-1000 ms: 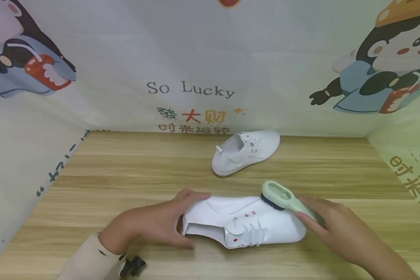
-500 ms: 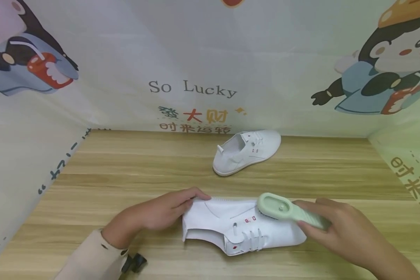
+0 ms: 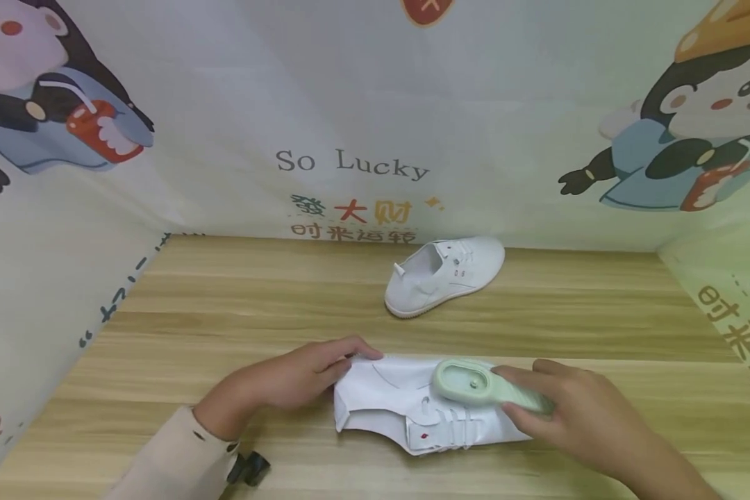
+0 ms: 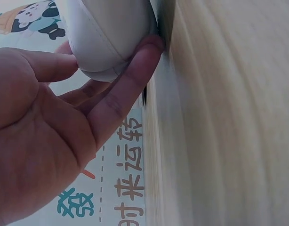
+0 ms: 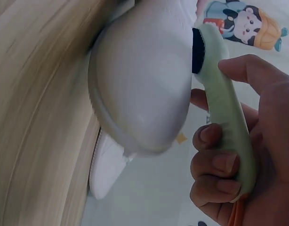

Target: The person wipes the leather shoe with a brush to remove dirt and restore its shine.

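A white lace-up shoe (image 3: 375,390) lies tipped on its side on the wooden surface, toe to the right. My left hand (image 3: 287,378) holds its heel; in the left wrist view, thumb and fingers (image 4: 121,101) lie around the heel (image 4: 100,42). In my right hand (image 3: 590,417) is a pale green scrub brush (image 3: 465,382), gripped by its handle. The brush head lies over the shoe's side by the laces, hiding part of the upper. Dark bristles (image 5: 197,51) face the shoe in the right wrist view, where curled fingers (image 5: 215,162) wrap the handle.
A second white shoe (image 3: 444,278) stands upright farther back, near the printed cloth wall (image 3: 362,90). Cloth also borders the wood-grain surface (image 3: 256,305) on both sides. A small black object (image 3: 250,469) sits by the left sleeve (image 3: 181,455).
The brush has moved left along the shoe toward the laces, its head turning flatter. My left hand's thumb and fingers, spread apart at first, have closed in at the heel. The shoe has tilted slightly.
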`<move>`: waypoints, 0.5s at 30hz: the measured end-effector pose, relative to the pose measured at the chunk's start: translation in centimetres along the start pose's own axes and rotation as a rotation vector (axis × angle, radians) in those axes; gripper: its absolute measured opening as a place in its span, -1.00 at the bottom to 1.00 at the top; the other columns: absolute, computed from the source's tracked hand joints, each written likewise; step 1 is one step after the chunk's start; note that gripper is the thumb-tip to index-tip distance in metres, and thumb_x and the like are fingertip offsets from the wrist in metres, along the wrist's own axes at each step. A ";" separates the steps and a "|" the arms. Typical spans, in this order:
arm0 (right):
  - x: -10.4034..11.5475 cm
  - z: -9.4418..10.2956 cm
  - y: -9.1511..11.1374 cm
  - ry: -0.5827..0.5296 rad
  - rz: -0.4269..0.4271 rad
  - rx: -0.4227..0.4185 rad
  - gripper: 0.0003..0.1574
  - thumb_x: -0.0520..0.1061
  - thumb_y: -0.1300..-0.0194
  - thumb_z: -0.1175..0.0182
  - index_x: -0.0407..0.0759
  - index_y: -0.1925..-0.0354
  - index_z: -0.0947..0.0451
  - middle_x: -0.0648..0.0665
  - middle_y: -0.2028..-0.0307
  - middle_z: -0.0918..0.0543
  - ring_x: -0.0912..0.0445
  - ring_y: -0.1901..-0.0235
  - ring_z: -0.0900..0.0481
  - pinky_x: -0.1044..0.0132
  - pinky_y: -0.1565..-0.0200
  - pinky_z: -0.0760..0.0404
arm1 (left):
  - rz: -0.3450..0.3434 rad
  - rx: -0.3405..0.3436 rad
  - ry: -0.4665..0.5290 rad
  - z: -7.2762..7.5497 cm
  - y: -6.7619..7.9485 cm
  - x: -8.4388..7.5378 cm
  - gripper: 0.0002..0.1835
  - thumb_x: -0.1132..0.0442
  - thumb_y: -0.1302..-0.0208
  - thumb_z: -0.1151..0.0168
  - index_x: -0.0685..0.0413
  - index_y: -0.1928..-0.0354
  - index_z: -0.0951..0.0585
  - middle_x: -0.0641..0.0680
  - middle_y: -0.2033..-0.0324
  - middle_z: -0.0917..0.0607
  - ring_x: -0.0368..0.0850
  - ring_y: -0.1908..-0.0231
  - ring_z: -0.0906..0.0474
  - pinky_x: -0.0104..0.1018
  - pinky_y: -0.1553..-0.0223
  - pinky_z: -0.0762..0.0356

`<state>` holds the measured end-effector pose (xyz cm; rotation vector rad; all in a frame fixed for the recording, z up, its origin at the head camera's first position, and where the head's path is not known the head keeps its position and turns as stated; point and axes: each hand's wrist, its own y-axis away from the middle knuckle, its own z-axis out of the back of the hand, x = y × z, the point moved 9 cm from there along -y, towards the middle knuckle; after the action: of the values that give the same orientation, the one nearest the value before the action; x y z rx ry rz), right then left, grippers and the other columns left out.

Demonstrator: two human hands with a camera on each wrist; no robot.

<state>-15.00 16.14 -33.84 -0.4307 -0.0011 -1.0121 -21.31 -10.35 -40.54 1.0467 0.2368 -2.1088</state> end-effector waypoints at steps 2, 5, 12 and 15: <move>0.7 -0.4 -0.3 0.022 0.031 -0.007 -0.49 0.09 -0.03 -0.49 0.24 -0.02 -0.71 0.25 0.45 -0.50 0.43 0.57 -0.24 0.43 0.50 -0.35 | -0.004 0.003 -0.003 -0.1 0.0 -0.1 -0.58 0.29 -0.60 0.21 -0.31 -0.29 -0.46 -0.07 -0.30 -0.53 -0.14 -0.34 -0.37 0.00 -0.34 -0.34; 1.7 -0.8 -0.7 0.052 0.089 -0.036 -0.47 0.11 -0.06 -0.46 0.25 -0.06 -0.69 0.23 0.48 -0.45 0.42 0.60 -0.16 0.46 0.53 -0.29 | 0.000 -0.007 -0.010 0.0 0.0 -0.1 -0.59 0.29 -0.60 0.20 -0.32 -0.28 -0.46 -0.08 -0.29 -0.54 -0.15 -0.33 -0.38 -0.01 -0.34 -0.35; 4.4 -2.1 -1.7 0.082 0.192 -0.071 -0.51 0.28 -0.23 -0.33 0.21 -0.09 -0.67 0.18 0.46 -0.44 0.43 0.63 -0.08 0.53 0.58 -0.17 | 0.017 -0.007 0.004 -0.1 0.0 0.2 -0.58 0.30 -0.59 0.20 -0.34 -0.28 -0.46 -0.09 -0.31 -0.53 -0.15 -0.36 -0.35 0.00 -0.37 -0.31; 5.5 -2.5 -2.3 0.092 0.199 -0.067 -0.49 0.27 -0.18 -0.37 0.21 -0.08 -0.68 0.18 0.46 -0.41 0.42 0.62 -0.08 0.54 0.58 -0.15 | 0.014 -0.016 -0.005 0.0 0.1 0.3 -0.58 0.28 -0.60 0.19 -0.36 -0.28 -0.46 -0.10 -0.29 -0.53 -0.15 -0.35 -0.37 -0.01 -0.37 -0.31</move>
<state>-14.45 9.70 -34.29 -0.4365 0.1558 -0.8367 -21.32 -10.58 -40.78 1.0312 0.2423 -2.0932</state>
